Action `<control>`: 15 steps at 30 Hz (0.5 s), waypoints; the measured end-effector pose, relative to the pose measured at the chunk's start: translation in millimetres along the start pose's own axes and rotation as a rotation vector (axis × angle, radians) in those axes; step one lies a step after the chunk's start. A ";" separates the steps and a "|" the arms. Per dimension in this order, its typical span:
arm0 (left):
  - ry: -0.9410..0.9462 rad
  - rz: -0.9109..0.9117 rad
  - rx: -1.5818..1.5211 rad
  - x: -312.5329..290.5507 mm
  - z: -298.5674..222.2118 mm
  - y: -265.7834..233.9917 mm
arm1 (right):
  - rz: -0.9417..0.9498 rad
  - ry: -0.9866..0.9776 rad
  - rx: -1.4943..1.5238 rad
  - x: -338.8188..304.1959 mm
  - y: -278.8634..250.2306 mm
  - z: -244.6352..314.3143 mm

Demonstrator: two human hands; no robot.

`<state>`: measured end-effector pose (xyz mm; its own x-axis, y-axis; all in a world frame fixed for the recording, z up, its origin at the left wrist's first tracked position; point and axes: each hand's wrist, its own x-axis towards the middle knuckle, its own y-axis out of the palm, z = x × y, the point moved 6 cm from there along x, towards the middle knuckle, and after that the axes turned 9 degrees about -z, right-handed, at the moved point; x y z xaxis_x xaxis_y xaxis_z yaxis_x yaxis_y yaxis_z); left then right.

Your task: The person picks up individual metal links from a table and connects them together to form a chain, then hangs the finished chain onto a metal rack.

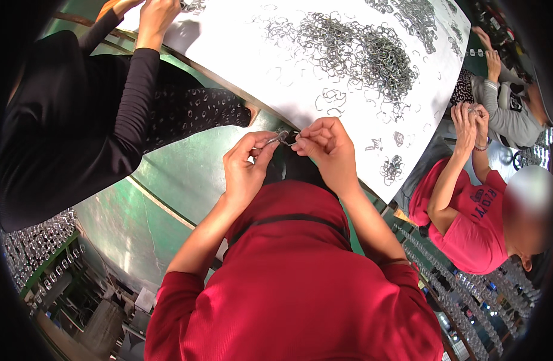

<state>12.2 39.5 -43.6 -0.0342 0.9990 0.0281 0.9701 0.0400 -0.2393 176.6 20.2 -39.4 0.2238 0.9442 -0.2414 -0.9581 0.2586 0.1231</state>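
Note:
My left hand (246,163) is closed, thumb against fingers, pinching a small metal piece (282,136) that looks like a buckle part. Facing it, my right hand (331,153) is closed with thumb and forefinger on a thin bent metal wire loop (292,143). The two pieces meet or nearly meet between my fingertips; whether they are hooked together is too small to tell. Both hands are held above my lap, just off the near edge of the white table (228,57).
A large heap of metal wire loops (372,57) covers the table's middle, with a smaller pile (392,169) near the right corner. A person in black (78,120) sits at left. Another in a red shirt (469,222) works at right, beside someone in grey (511,114).

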 end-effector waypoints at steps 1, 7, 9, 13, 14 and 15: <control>0.006 -0.007 -0.023 0.3 -1.0 0.8 | -0.014 -0.026 0.007 -2.0 1.7 0.9; 0.127 0.083 0.027 -0.5 -8.1 12.3 | -0.135 -0.212 -0.058 -8.2 1.4 6.9; 0.141 0.092 0.001 8.7 -12.0 13.7 | -0.137 -0.282 -0.188 -12.5 -3.7 15.2; 0.174 0.008 0.077 69.5 -11.3 25.2 | -0.096 -0.559 -0.294 -17.1 -14.2 21.3; 0.269 -0.015 0.094 93.6 -21.5 40.7 | -0.081 -0.629 -0.294 -15.6 -14.8 27.1; 0.363 -0.033 0.112 119.2 -31.8 61.0 | -0.093 -0.667 -0.314 -13.2 -16.9 32.2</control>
<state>74.9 160.4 -24.0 0.0420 0.9263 0.3745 0.9370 0.0936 -0.3366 195.5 9.9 -7.3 0.2718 0.8703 0.4107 -0.9135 0.3676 -0.1742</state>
